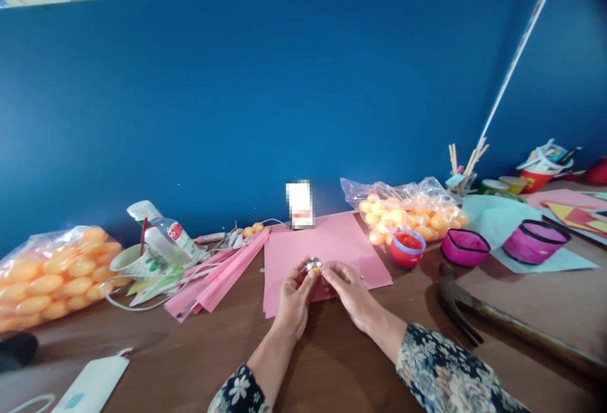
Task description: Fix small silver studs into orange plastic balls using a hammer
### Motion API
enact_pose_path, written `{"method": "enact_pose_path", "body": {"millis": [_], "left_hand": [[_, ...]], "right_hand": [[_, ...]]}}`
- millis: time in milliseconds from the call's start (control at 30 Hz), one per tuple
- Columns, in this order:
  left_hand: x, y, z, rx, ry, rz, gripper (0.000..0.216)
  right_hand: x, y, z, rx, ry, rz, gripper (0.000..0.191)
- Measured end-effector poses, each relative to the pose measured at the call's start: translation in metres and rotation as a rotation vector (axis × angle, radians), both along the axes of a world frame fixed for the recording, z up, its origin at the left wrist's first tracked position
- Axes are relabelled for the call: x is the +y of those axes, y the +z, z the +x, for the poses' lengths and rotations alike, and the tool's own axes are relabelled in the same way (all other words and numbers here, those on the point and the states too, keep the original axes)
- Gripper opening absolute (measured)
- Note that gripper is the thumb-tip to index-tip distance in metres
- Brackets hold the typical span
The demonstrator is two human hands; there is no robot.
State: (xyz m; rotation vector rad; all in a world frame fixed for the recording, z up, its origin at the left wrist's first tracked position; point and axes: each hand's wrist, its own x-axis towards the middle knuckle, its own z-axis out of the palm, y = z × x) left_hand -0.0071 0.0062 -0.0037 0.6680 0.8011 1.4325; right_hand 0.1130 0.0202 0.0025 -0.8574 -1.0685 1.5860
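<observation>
My left hand (pixel 294 299) and my right hand (pixel 348 289) meet over a pink paper sheet (pixel 327 245) on the brown table (pixel 332 362). Both pinch a small shiny silver ball (pixel 313 265) between their fingertips, the left from the left side, the right from the right. The fingers of both hands are closed around it. Dark floral sleeves cover both forearms.
Pink paper strips (pixel 222 277) lie left of the sheet, beside a tipped bottle (pixel 164 236) and paper cup (pixel 135 261). Bags of orange balls sit far left (pixel 52 274) and behind right (pixel 412 210). A red cup (pixel 406 248), two magenta cups (pixel 465 246) and a hammer (pixel 478 318) are on the right.
</observation>
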Motion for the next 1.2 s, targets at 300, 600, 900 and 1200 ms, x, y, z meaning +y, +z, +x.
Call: {"method": "enact_pose_path", "body": {"millis": [300,600,900,1200], "left_hand": [[-0.0003,0.0003,-0.0002,0.006,0.0,-0.006,0.049],[0.0,-0.0001,0.0,0.0,-0.016,-0.008,0.047],[0.0001,-0.0012,-0.0003,-0.001,-0.011,-0.004,0.047],[-0.0002,-0.0002,0.0001,-0.002,-0.008,-0.006,0.047]], "right_hand": [[0.0003,0.0003,0.0005,-0.016,-0.006,0.018,0.025],[-0.0011,0.0034,-0.0006,-0.001,0.009,0.004,0.023],[-0.0006,0.003,-0.0001,-0.001,0.006,0.007,0.025],[-0.0006,0.0009,-0.0007,0.035,0.026,-0.008,0.023]]}}
